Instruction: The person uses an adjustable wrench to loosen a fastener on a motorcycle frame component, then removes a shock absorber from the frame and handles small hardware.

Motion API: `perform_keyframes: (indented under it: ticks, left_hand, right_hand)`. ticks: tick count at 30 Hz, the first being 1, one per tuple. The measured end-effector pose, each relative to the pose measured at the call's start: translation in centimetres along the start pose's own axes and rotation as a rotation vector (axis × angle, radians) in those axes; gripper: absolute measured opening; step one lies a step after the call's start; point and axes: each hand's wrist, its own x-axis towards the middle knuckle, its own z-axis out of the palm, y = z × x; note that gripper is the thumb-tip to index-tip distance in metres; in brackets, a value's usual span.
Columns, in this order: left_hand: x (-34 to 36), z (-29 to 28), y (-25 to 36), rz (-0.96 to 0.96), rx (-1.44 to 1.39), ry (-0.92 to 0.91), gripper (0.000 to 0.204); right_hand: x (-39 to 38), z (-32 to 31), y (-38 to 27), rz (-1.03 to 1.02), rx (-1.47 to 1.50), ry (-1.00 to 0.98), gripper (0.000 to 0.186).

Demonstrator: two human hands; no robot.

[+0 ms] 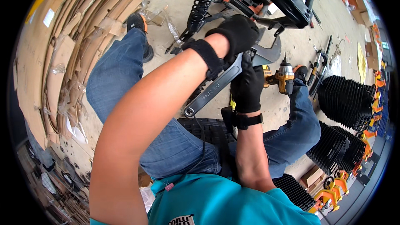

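Note:
A large grey adjustable wrench point(214, 89) lies slantwise between my hands, its wide jaw point(268, 52) pointing up and right. My right hand point(248, 83), in a black glove, is closed on the wrench near its head, with the thumb up by the adjusting part. My left hand point(238, 33), also gloved in black, reaches across just above the wrench head. It looks curled, but its fingers and whatever they hold are hidden. Just ahead is a black metal frame point(287, 10) with a coil-spring shock absorber point(202, 6).
A yellow and black cordless impact driver point(285, 77) is right of my right hand. Flattened cardboard point(56, 58) is stacked at the left. Black ribbed parts point(346, 102) stand at the right, near orange machine parts point(333, 193). Long black parts point(321, 64) lie on the floor.

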Motion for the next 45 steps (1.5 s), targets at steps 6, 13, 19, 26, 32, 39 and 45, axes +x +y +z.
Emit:
perform_keyframes:
  ticks: [6,13,19,26,32,39,45]
  left_hand:
    - [-0.7,-0.8,0.6,-0.023,-0.082,-0.021,0.035]
    - [-0.3,-1.5,0.0,0.004,-0.009,-0.019,0.031]
    - [-1.2,-1.8,0.3,0.018,-0.106,-0.06,0.034]
    - [-5.7,-3.6,-2.0,-0.305,-0.151,-0.333,0.053]
    - [-13.9,0.3,-4.5,-0.171,-0.297,-0.405,0.037]
    - [-13.3,2.3,-2.9,-0.182,-0.472,-0.311,0.022]
    - [-13.1,3.8,-1.2,-0.063,-0.519,-0.303,0.016]
  right_hand:
    - [1.0,0.1,-0.1,0.201,0.172,0.061,0.022]
    - [0.7,1.1,0.1,0.156,0.249,-0.023,0.024]
    - [1.2,1.0,0.7,0.205,0.239,0.05,0.032]
    - [0.7,0.2,1.4,0.171,0.178,0.008,0.031]
    - [-0.3,2.2,-0.2,0.157,0.241,0.007,0.032]
    - [-1.5,1.9,-2.9,0.12,0.255,-0.043,0.031]
    - [-2.2,0.5,-4.8,0.141,0.228,-0.023,0.032]
